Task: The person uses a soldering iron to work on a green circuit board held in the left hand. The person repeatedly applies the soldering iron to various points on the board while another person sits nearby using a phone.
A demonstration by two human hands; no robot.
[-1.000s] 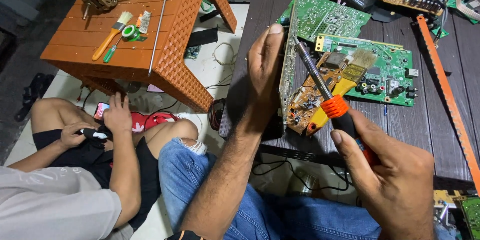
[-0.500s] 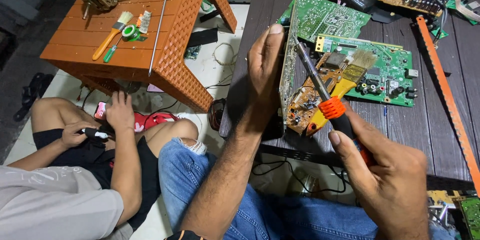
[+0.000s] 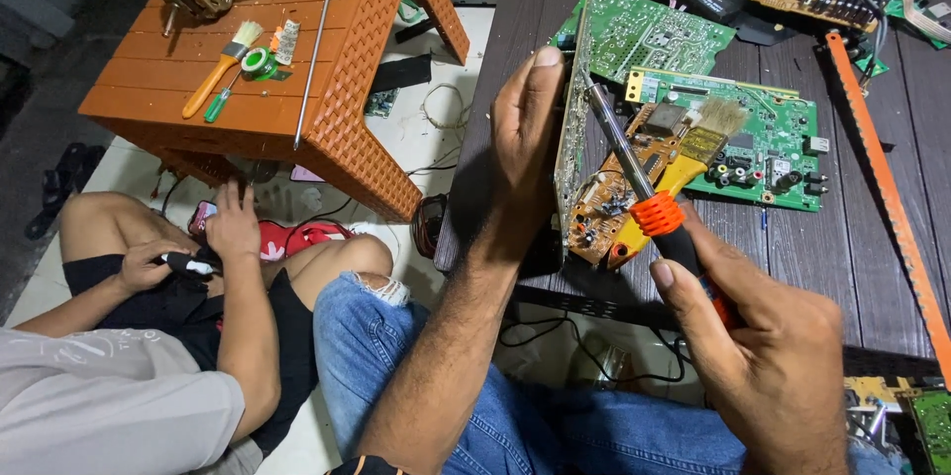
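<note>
The soldering iron (image 3: pixel 644 183) in my right hand (image 3: pixel 768 356) had a grey metal shaft and an orange collar over a black handle. The circuit board (image 3: pixel 573 128) my left hand (image 3: pixel 525 153) stood on edge was green. Behind it lay a brown board (image 3: pixel 619 188), more green boards (image 3: pixel 763 143) and a yellow-handled brush (image 3: pixel 684 173) with pale bristles, all on dark wood planks (image 3: pixel 872 267). My jeans (image 3: pixel 555 425) were blue. The stool (image 3: pixel 277 69) was orange with a woven lattice pattern.

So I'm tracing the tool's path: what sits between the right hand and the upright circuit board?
Head view: only the soldering iron that the right hand holds, its shaft reaching to the upright circuit board.
</note>
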